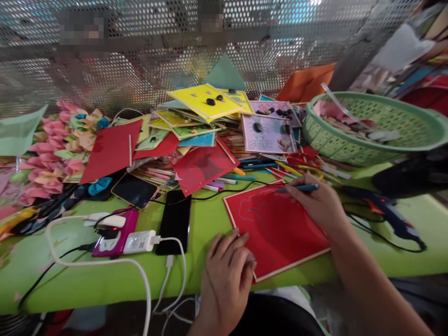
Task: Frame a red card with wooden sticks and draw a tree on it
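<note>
A red card (280, 233) edged with pale wooden strips lies on the green table in front of me. Faint wavy outlines are drawn on its upper left part. My right hand (317, 200) pinches a blue pen (307, 187), its tip pointing left over the upper part of the card. Resting at the card's lower left edge, my left hand (229, 268) has loosely bent fingers touching the border and nothing visible in its grasp.
Piled cards (206, 100) stand behind, with several markers (227, 181) before them. A green basket (371, 149) and a glue gun (395, 214) are at right. Phones (174, 224), a pink power strip (129, 226) with cables, and paper flowers (56, 140) occupy the left.
</note>
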A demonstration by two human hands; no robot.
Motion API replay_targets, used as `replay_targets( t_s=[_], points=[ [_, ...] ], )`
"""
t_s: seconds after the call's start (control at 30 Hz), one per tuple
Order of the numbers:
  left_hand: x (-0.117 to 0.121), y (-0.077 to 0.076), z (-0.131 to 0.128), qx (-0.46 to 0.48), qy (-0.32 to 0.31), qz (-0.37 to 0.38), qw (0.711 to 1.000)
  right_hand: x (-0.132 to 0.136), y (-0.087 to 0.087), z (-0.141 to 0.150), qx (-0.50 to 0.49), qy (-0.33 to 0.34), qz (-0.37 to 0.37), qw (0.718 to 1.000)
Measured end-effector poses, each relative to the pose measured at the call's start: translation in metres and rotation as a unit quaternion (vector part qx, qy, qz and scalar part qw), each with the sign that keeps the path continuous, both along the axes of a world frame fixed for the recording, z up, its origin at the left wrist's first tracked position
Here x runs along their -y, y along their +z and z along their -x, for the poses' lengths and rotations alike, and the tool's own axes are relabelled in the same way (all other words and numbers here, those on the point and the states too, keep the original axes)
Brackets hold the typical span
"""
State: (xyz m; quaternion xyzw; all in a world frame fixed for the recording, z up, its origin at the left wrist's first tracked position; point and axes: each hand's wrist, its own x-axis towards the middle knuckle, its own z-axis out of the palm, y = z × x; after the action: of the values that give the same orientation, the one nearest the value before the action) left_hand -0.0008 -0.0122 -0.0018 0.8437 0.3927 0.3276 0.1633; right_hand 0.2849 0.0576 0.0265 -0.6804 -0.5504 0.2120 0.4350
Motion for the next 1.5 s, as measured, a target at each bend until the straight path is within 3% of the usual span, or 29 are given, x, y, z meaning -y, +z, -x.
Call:
replay_targets(
  t_s=[0.53, 1.27, 1.5],
  points=[
    [-0.001, 0.002, 0.001, -0.010, 0.003, -0.008, 1.000, 0.005, -0.001, -0.006, 0.072, -0.055, 0.019, 0.996],
    [-0.001, 0.000, 0.002, -0.017, -0.002, -0.005, 1.000, 0.015, 0.007, -0.013, 0.075, -0.095, 0.051, 0.991],
    [0.000, -0.001, 0.002, -0.016, 0.000, -0.004, 1.000, 0.013, 0.003, -0.015, 0.050, -0.080, 0.053, 0.994]
  ],
)
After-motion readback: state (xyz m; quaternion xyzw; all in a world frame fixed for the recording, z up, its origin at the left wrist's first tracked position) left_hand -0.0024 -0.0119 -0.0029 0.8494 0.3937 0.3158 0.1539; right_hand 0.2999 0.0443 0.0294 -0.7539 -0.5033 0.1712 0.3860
